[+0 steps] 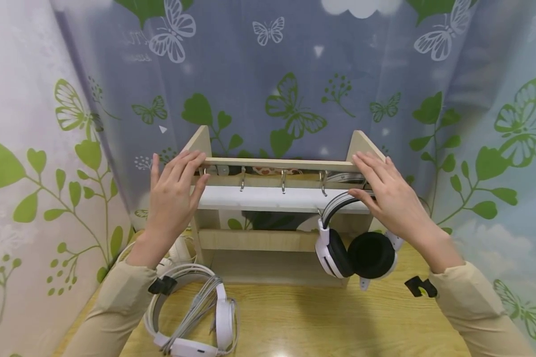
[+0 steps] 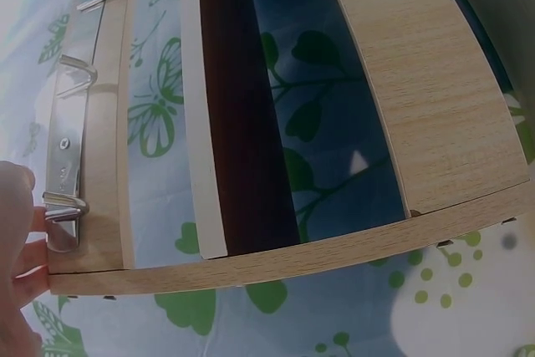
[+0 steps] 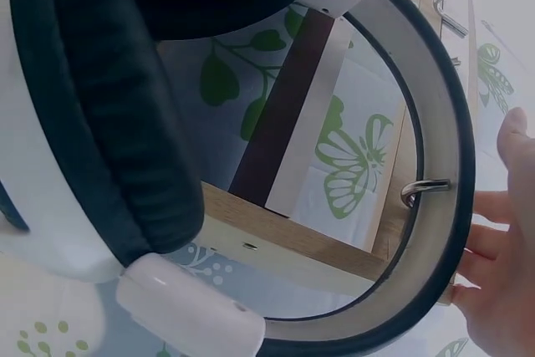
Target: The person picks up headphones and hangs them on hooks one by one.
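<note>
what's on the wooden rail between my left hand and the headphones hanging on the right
In the head view, two bare metal hooks sit on the wooden rail between the left hand and the hung white-and-black headphones.

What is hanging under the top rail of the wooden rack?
Under the top rail sit metal hooks. A white headset with black ear pads hangs by its band from the rightmost visible hook. The right hand covers the rail's right end, the left hand its left end.
</note>
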`<action>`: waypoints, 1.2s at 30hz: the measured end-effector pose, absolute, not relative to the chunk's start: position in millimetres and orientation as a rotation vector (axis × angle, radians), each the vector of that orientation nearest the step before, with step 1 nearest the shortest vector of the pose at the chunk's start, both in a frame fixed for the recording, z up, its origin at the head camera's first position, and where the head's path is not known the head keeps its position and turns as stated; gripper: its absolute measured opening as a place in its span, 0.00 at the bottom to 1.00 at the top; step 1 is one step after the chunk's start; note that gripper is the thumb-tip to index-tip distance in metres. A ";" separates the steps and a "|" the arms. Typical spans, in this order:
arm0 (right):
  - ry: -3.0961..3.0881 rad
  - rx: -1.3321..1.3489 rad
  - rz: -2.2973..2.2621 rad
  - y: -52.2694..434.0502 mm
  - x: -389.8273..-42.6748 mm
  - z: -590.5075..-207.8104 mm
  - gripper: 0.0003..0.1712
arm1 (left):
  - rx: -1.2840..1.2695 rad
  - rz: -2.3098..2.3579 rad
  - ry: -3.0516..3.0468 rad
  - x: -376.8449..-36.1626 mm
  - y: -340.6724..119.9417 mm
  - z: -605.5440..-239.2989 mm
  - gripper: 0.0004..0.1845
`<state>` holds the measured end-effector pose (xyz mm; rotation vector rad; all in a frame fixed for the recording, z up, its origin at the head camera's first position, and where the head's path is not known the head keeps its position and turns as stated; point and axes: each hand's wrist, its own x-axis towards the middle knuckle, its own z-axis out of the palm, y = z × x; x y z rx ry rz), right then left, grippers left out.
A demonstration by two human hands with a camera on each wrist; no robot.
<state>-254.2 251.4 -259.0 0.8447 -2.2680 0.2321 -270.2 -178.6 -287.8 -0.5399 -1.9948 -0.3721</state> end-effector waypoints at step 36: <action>-2.164 0.844 0.266 250.4 -260.3 -264.8 0.29 | -0.626 -0.718 -2.047 -252.3 -199.8 -272.5 0.22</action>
